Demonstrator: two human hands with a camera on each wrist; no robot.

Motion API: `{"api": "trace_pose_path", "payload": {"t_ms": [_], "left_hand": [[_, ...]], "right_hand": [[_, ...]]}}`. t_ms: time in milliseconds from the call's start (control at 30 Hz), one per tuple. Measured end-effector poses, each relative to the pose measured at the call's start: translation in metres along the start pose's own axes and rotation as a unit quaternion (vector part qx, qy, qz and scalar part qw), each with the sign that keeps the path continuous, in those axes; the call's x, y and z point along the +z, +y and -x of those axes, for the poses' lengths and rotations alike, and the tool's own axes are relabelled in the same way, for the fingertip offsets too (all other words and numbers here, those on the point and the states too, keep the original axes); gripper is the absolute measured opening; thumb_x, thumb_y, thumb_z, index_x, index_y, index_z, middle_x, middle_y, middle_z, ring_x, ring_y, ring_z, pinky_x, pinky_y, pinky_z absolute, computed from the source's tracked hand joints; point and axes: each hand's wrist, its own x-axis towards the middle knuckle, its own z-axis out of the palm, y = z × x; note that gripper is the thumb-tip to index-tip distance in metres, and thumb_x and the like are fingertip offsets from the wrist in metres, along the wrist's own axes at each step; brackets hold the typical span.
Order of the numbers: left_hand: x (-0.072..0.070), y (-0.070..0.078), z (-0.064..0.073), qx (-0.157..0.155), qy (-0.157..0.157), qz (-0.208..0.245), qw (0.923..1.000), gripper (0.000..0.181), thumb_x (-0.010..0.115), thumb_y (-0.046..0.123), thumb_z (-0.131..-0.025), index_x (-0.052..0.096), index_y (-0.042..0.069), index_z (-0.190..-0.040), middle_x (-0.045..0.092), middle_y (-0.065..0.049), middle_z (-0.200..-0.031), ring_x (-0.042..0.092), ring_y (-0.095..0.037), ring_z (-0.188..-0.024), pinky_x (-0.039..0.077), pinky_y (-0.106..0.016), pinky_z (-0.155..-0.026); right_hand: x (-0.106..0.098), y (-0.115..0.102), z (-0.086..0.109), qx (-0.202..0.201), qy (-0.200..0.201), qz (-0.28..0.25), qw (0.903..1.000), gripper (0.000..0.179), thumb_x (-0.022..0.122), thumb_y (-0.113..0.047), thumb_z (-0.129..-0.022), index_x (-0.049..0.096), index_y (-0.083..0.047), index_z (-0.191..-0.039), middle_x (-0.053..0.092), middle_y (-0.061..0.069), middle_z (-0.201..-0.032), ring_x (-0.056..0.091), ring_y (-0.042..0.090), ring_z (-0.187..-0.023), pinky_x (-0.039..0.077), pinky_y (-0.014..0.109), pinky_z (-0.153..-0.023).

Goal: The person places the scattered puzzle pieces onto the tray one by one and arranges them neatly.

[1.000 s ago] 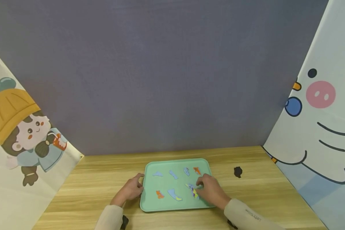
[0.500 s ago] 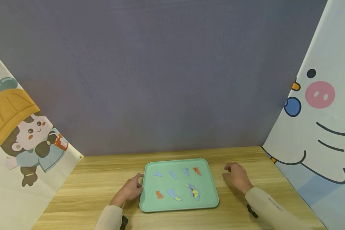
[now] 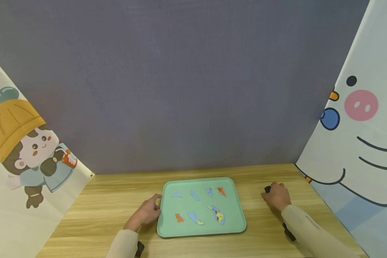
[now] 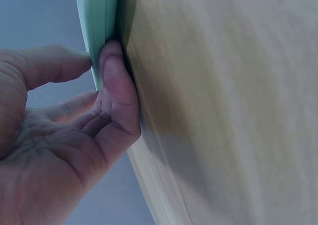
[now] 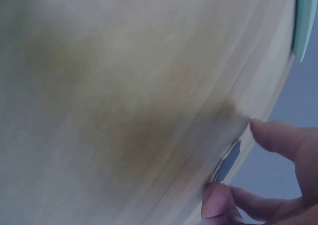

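Observation:
My left hand [image 3: 147, 212] grips the left rim of a pale green tray [image 3: 235, 223]. In the left wrist view the thumb [image 4: 64, 63] lies on the rim, with the fingers bent against its outer side. Right of the tray, my right hand [image 3: 278, 197] is at a small, flat, dark jagged-edged piece [image 3: 267, 189] on the table. In the right wrist view this piece [image 5: 229, 161] lies between thumb and fingertips; a finger touches its near edge and the thumb stands apart. On the tray lie several flat irregular pieces, among them a multicoloured one [image 3: 217, 215].
Other tray pieces include an orange one [image 3: 179, 218], a light blue one with a yellow end [image 3: 195, 218] and another orange one [image 3: 221, 191]. The wooden table [image 3: 122, 190] ends at a grey backdrop [image 3: 193, 107], with cartoon-printed panels on both sides.
My right hand has left the multicoloured piece on the tray and moved right to the dark piece. The multicoloured piece stays on the tray. My left hand has stayed at the rim.

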Motion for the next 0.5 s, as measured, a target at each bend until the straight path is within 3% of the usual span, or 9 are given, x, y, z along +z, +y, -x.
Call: {"api": "trace_pose_path", "payload": {"t_ms": [267, 500], "left_hand": [[0.0001, -0.0009, -0.0006, 0.006, -0.002, 0.005, 1.0000, 0.055, 0.057, -0.005, -0.084, 0.037, -0.007, -0.135, 0.060, -0.011, -0.079, 0.058, -0.018, -0.060, 0.050, -0.033, -0.053], [0.0000, -0.0016, -0.0011, 0.005, -0.003, 0.004, 1.0000, 0.055, 0.057, -0.005, -0.085, 0.036, -0.007, -0.135, 0.060, -0.011, -0.079, 0.058, -0.018, -0.060, 0.049, -0.032, -0.053]], "right_hand": [[0.0022, 0.0048, -0.0053, -0.009, 0.002, 0.018, 0.9998, 0.041, 0.065, -0.011, -0.084, 0.055, 0.016, -0.113, 0.051, 0.039, -0.100, 0.049, 0.053, -0.092, 0.045, 0.059, -0.077], [-0.0026, 0.0047, -0.0066, -0.013, -0.027, 0.009, 0.9995, 0.046, 0.064, -0.007, -0.083, 0.049, 0.019, -0.118, 0.055, 0.036, -0.105, 0.051, 0.051, -0.096, 0.045, 0.056, -0.079]]}}
